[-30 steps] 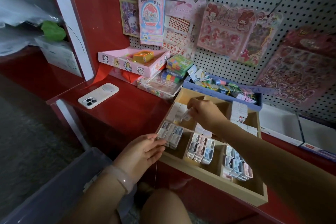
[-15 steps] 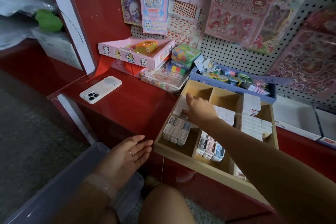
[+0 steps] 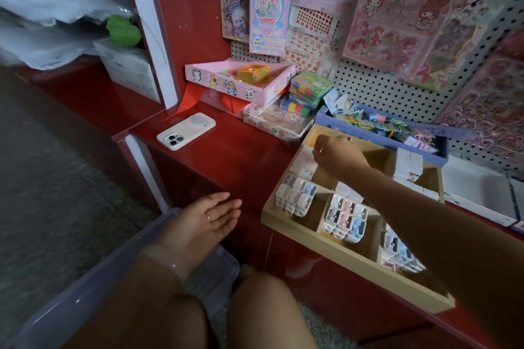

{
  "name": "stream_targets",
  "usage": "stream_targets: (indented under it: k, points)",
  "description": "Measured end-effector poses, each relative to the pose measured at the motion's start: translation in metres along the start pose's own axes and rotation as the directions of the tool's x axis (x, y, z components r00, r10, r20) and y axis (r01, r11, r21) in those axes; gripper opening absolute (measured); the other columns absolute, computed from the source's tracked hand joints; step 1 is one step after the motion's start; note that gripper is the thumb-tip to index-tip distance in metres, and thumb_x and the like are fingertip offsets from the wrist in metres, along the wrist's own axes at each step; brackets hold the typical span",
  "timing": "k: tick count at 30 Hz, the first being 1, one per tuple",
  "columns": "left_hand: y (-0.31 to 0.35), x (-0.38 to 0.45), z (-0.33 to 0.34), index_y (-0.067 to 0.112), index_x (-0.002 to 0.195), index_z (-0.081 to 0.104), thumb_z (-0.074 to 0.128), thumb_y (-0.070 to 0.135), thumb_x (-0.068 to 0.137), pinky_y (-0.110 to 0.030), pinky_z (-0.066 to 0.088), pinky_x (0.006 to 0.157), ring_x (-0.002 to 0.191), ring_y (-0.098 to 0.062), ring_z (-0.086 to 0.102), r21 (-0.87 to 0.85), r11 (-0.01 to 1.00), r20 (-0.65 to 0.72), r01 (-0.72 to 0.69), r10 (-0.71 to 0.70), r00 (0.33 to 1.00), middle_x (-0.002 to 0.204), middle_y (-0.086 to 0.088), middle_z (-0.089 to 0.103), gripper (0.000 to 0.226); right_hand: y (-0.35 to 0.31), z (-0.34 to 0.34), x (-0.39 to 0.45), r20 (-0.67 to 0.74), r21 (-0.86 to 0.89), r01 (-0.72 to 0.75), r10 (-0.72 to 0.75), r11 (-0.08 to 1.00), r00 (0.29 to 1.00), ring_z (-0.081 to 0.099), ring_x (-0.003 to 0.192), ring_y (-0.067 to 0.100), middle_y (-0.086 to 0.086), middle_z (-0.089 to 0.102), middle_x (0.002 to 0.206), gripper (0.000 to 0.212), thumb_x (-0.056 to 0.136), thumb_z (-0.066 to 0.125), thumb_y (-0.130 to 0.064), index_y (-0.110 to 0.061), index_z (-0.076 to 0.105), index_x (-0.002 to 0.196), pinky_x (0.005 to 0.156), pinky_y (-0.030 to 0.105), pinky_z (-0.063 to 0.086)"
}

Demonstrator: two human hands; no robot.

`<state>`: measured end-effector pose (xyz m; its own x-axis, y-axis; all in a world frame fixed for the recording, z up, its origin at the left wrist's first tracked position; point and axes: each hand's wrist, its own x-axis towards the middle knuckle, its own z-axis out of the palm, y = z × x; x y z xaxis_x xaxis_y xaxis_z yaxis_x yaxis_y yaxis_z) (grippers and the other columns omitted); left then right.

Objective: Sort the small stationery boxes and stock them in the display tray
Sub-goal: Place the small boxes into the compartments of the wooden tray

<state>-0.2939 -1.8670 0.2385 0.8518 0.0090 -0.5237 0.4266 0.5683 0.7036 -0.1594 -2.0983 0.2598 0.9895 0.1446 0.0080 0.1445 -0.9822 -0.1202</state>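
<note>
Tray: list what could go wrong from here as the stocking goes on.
1. The tray juts over the front edge of the red counter; a push from the right hand, now over its back-left compartment, might tip or slide it off.
2. The right forearm crosses low above the upright boxes and could knock rows over.
3. The left hand hangs open and away from the tray, so nothing steadies it.
</note>
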Motion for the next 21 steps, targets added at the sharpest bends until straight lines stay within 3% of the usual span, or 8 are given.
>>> stream_targets:
  k: [3, 6, 8, 11, 14, 17, 19, 21]
  points:
    - [0.017, -0.003, -0.02, 0.007, 0.1, 0.056, 0.041, 0.011, 0.098, -0.028, 0.055, 0.07, 0.085, -0.02, 0.061, -0.028, 0.999, -0.051, -0.04, 0.039, 0.998, 0.094, -0.013, 0.066, 0.016, -0.043, -0.016, -0.006, -0.097, 0.069, 0.114, -0.107, 0.991, 0.989, 0.06, 0.087, 0.033, 0.018, 0.063, 0.101, 0.028, 0.098, 0.039, -0.027, -0.009, 0.052, 0.116, 0.064, 0.034, 0.044]
    - [0.032, 0.004, -0.059, 0.009, 0.098, 0.055, 0.037, 0.014, 0.1, -0.027, 0.049, 0.068, 0.085, -0.018, 0.059, -0.091, 0.994, -0.14, -0.062, 0.049, 0.989, 0.094, -0.01, 0.063, 0.019, -0.109, -0.005, -0.014, -0.121, 0.216, 0.346, -0.327, 0.913, 0.937, 0.061, 0.095, 0.035, 0.018, 0.064, 0.103, 0.029, 0.097, 0.042, -0.03, -0.012, 0.052, 0.117, 0.08, 0.041, 0.048]
    - [0.037, 0.011, -0.092, 0.011, 0.093, 0.054, 0.037, 0.014, 0.1, -0.025, 0.052, 0.065, 0.084, -0.014, 0.057, -0.179, 0.981, -0.193, -0.072, 0.036, 0.981, 0.092, -0.003, 0.063, 0.019, -0.152, 0.021, -0.021, -0.057, 0.305, 0.464, -0.47, 0.832, 0.881, 0.062, 0.091, 0.037, 0.018, 0.066, 0.097, 0.028, 0.095, 0.045, -0.033, -0.015, 0.052, 0.116, 0.079, 0.044, 0.05]
    - [0.029, 0.03, -0.149, 0.019, 0.078, 0.051, 0.043, 0.004, 0.097, -0.006, 0.049, 0.059, 0.075, -0.001, 0.05, -0.293, 0.95, -0.321, -0.108, 0.009, 0.947, 0.067, 0.016, 0.064, 0.026, -0.204, 0.072, -0.027, 0.125, 0.398, 0.532, -0.619, 0.747, 0.775, 0.062, 0.098, 0.032, 0.014, 0.067, 0.106, 0.028, 0.095, 0.048, -0.028, -0.014, 0.055, 0.119, 0.081, 0.039, 0.049]
    - [-0.004, 0.054, -0.214, 0.01, 0.079, 0.051, 0.038, 0.011, 0.099, -0.021, 0.052, 0.054, 0.063, -0.014, 0.059, -0.303, 0.949, -0.488, -0.09, -0.073, 0.87, 0.058, -0.002, 0.062, 0.023, -0.235, 0.134, -0.021, 0.417, 0.485, 0.416, -0.622, 0.769, 0.663, 0.058, 0.104, 0.025, 0.01, 0.06, 0.117, 0.032, 0.098, 0.044, -0.02, -0.01, 0.051, 0.127, 0.085, 0.026, 0.045]
    - [-0.045, 0.083, -0.262, 0.01, 0.078, 0.052, 0.039, 0.012, 0.097, -0.022, 0.049, 0.053, 0.052, -0.015, 0.061, -0.353, 0.936, -0.555, 0.007, -0.216, 0.803, 0.05, -0.002, 0.063, 0.023, -0.245, 0.197, -0.005, 0.598, 0.582, 0.242, -0.611, 0.776, 0.52, 0.056, 0.094, 0.007, -0.002, 0.055, 0.11, 0.02, 0.099, 0.044, -0.015, -0.016, 0.054, 0.117, 0.066, 0.003, 0.037]
    - [-0.076, 0.106, -0.284, 0.011, 0.079, 0.054, 0.044, 0.015, 0.096, -0.028, 0.046, 0.062, 0.062, -0.018, 0.059, -0.364, 0.929, -0.608, 0.062, -0.288, 0.74, 0.064, -0.006, 0.064, 0.02, -0.244, 0.234, 0.004, 0.644, 0.635, 0.128, -0.613, 0.762, 0.457, 0.05, 0.12, 0.021, 0.007, 0.049, 0.132, 0.035, 0.097, 0.047, -0.009, -0.008, 0.045, 0.132, 0.08, 0.01, 0.041]
    - [-0.105, 0.131, -0.299, 0.013, 0.08, 0.053, 0.047, 0.019, 0.096, -0.029, 0.042, 0.065, 0.071, -0.018, 0.054, -0.348, 0.929, -0.648, 0.125, -0.335, 0.684, 0.081, -0.007, 0.057, 0.019, -0.24, 0.275, 0.011, 0.636, 0.617, 0.172, -0.616, 0.768, 0.466, 0.045, 0.126, 0.026, 0.01, 0.044, 0.14, 0.045, 0.094, 0.053, -0.009, -0.005, 0.041, 0.136, 0.098, 0.026, 0.041]
